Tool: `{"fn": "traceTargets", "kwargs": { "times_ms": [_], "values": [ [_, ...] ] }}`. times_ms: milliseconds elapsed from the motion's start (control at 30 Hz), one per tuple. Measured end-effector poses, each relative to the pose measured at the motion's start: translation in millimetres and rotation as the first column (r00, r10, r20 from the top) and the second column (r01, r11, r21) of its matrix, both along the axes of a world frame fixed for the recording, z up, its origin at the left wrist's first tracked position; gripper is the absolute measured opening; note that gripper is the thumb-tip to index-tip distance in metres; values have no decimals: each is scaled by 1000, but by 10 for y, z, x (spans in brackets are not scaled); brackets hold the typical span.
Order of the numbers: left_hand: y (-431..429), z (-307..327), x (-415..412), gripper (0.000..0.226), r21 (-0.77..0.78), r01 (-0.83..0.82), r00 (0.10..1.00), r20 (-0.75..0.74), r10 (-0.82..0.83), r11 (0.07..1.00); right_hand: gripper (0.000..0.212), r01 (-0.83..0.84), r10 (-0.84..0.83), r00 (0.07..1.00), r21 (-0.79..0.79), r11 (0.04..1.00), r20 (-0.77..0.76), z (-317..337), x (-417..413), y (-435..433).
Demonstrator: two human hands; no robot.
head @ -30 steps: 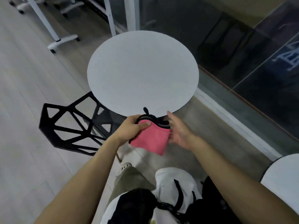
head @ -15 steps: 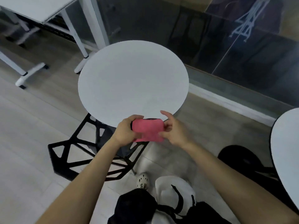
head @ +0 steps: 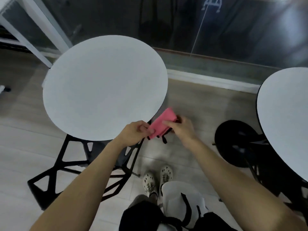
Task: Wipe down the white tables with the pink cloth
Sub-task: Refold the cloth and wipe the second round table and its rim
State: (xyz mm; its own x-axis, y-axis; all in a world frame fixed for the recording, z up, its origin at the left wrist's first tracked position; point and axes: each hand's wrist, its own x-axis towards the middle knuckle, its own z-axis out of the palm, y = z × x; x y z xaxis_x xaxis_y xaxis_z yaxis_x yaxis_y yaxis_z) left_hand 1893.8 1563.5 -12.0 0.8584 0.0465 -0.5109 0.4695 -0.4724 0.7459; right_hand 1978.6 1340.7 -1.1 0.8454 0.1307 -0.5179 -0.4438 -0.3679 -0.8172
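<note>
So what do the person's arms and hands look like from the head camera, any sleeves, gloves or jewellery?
Both forearms are bare right up to the bottom edge of the picture: no sleeves show. The left hand and right hand wear no gloves, and no watch, bracelet or ring can be seen at either wrist. Motion blur leaves finer details unclear.

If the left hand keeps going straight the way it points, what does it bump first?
Probably the pink cloth it already pinches; the left hand points right, toward the right hand holding the other side. Depth is hard to judge.
</note>
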Motion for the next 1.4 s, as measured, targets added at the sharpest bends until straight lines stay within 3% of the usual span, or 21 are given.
{"fn": "traceTargets", "kwargs": {
  "times_ms": [67,167,233,300,467,667,733,800,900,1033,1167,1300,1400],
  "values": [
    [80,-164,-6,47,207,103,994,-52,-94,973,16,47,-44,999,-115,992,29,-153,47,-95],
    [312,-377,6,47,589,259,955,-38,-293,766,24,-69,77,997,-242,968,23,-487,74,-111],
    [487,-530,74,40,747,225,919,51,-391,625,36,-141,161,986,-328,934,36,-733,88,-50],
    [599,-687,164,33,815,154,871,155,-466,559,38,-191,212,977,-353,916,22,-921,68,25],
    [709,-979,418,33,844,200,656,262,-708,498,44,-143,143,989,-366,920,-26,-1170,-36,194],
    [752,-1243,453,62,818,282,575,274,-771,502,29,52,-64,998,-356,933,-23,-1372,-78,456],
    [878,-1363,387,72,821,299,545,271,-794,486,40,128,-131,991,-303,944,9,-1450,-103,610],
    [1003,-1451,327,78,834,301,523,260,-812,462,60,152,-142,988,-225,963,59,-1515,-132,809],
    [1118,-1587,291,79,837,295,488,283,-826,461,73,166,-159,978,-42,985,133,-1651,-282,1103],
    [1160,-1671,319,76,825,275,466,334,-819,493,59,324,-352,924,183,928,147,-1839,-499,1274],
    [1197,-1705,355,74,818,257,455,368,-811,515,56,441,-484,853,224,869,197,-1925,-554,1421],
    [1189,-1696,352,74,814,262,452,371,-811,518,54,510,-562,820,305,805,111,-1871,-477,1501],
    [1186,-1683,349,75,816,259,458,368,-809,517,47,534,-585,791,266,803,179,-1797,-471,1335]
  ]
}}
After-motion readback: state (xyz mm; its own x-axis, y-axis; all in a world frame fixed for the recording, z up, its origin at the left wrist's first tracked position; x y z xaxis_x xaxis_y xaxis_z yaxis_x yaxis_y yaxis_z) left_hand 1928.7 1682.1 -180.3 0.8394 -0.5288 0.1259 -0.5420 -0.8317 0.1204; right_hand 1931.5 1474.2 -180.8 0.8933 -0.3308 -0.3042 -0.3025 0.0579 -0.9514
